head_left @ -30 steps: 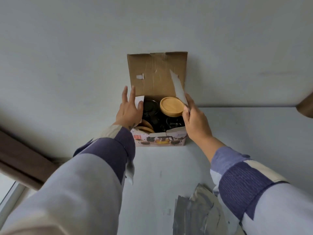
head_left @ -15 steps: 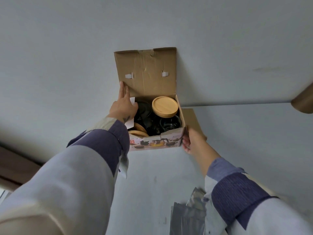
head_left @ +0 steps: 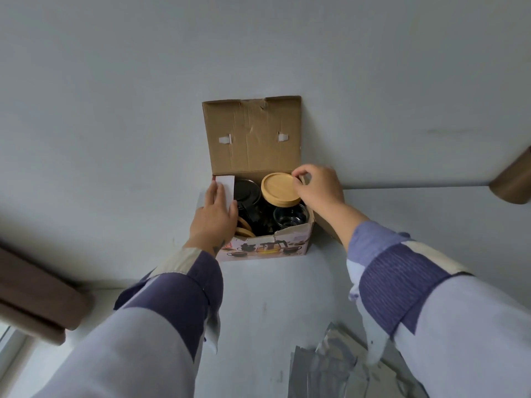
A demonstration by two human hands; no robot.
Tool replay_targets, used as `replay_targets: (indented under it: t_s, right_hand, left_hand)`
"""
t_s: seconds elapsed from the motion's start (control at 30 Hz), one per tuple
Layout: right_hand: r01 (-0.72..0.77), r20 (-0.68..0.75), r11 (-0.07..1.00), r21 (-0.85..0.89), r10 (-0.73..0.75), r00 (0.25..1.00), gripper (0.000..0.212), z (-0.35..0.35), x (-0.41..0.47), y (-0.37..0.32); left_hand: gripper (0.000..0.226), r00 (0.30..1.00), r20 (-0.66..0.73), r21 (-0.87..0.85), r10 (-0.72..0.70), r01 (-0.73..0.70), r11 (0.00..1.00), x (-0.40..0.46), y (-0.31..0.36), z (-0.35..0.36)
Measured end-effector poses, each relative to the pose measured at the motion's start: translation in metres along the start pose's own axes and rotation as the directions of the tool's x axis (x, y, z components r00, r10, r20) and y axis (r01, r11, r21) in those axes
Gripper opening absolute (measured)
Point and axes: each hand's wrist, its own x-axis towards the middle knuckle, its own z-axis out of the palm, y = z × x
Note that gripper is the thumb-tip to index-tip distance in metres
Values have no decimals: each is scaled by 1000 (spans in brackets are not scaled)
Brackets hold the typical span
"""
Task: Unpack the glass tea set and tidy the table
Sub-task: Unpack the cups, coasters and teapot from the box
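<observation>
Right hand on the wooden lid, box wide open

The cardboard box (head_left: 263, 248) sits on the table (head_left: 273, 297) by the wall, flap up. The right hand (head_left: 319, 186) pinches the round wooden lid (head_left: 280, 186) at its rim; the left hand (head_left: 214, 215) lies flat on the box's side flap. Glass cups (head_left: 290, 216) stand upright, mouths up. They look light, slippery and breakable; hold them by the sides.

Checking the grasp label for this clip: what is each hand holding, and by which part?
The right hand pinches the far right rim of the round wooden lid. The left hand grips nothing, lying flat on the box's left flap.
</observation>
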Motion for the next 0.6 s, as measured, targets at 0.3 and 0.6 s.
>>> replay_targets:
  t_s: [0.3, 0.6]
  right_hand:
    - [136, 383, 903, -407, 34, 923, 72, 23, 22, -1]
    - [105, 282, 906, -409, 16, 959, 64, 30, 13, -4]
  left_hand:
    - [61, 999, -45, 48, 21, -19, 999, -9, -5, 4]
    - [56, 997, -78, 68, 2, 3, 998, -14, 0, -10]
